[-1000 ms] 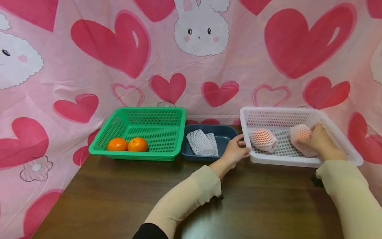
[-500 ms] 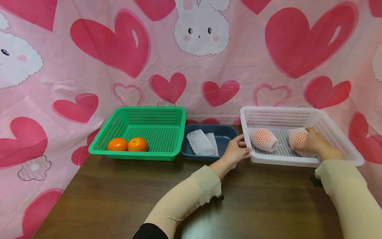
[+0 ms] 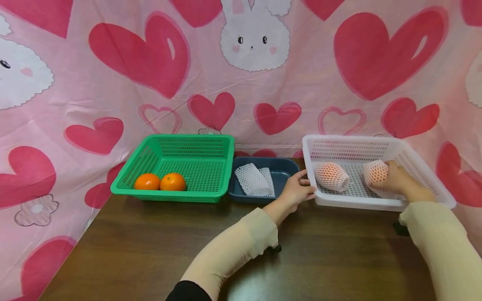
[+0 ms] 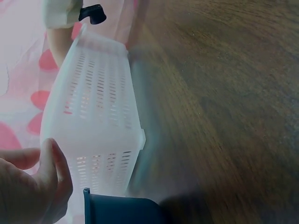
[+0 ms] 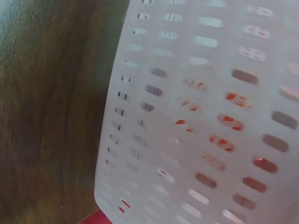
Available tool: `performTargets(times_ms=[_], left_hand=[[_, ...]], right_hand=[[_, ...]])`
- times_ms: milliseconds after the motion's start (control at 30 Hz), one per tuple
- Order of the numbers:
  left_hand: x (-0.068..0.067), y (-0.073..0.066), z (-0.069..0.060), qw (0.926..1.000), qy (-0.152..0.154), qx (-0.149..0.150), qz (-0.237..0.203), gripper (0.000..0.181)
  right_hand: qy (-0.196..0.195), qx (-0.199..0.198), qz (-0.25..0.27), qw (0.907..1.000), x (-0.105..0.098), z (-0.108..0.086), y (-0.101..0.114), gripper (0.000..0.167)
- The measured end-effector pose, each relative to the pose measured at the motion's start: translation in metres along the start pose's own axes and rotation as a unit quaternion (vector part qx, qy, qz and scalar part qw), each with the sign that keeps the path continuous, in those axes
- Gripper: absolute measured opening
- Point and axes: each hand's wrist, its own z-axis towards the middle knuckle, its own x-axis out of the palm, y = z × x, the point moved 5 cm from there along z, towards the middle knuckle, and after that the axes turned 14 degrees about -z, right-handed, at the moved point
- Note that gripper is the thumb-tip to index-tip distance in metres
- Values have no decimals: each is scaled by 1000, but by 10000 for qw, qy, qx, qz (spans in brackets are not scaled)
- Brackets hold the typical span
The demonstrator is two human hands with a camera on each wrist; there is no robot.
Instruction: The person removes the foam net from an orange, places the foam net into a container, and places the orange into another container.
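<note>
My right hand (image 3: 401, 179) grips an orange in a white foam net sleeve (image 3: 376, 172) inside the white basket (image 3: 350, 203), near its right side. The fingertips are partly hidden behind the fruit. A second orange in a foam net (image 3: 332, 176) lies in the same basket, to the left. My left hand (image 3: 295, 192) touches the left front corner of the basket with its fingers fairly straight. In the left wrist view, the fingers (image 4: 52, 158) rest against the outside of the corner. Orange bits show through the slots of the basket wall (image 5: 187, 154) in the right wrist view.
A dark blue tray (image 3: 284, 169) with white foam nets (image 3: 253, 179) stands between the white basket and a green basket (image 3: 203, 194). Two bare oranges (image 3: 173, 182) sit in the green basket. A pink patterned cloth (image 3: 241, 83) hangs behind the wooden table (image 3: 169, 242).
My right hand and the net-wrapped orange it holds have shifted slightly left within the white basket. The left hand keeps its place at the corner.
</note>
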Motion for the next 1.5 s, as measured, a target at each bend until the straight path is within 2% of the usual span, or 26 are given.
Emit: performTargets(times_ms=[400, 733, 967, 1100, 1333, 1500], left_hand=[[-5, -6, -1, 9992, 224, -242, 219, 61], [-12, -11, -6, 9974, 545, -464, 119, 53], [-17, -14, -10, 9955, 726, -486, 355, 48], [-22, -18, -13, 9939, 786, -456, 622, 47], [-30, -27, -18, 9908, 901, -457, 898, 43], [-37, -34, -24, 9883, 977, -454, 1081, 43]], right_hand=[[9, -152, -109, 9998, -12, -8, 8, 108], [-407, -560, -332, 9970, -33, -16, 31, 105], [-909, -900, -617, 9899, -48, -25, 54, 100], [-967, -1051, -654, 9876, -55, -32, 70, 99], [-1584, -1574, -799, 9715, -66, -42, 100, 91], [-1464, -1635, -888, 9716, -71, -48, 117, 95]])
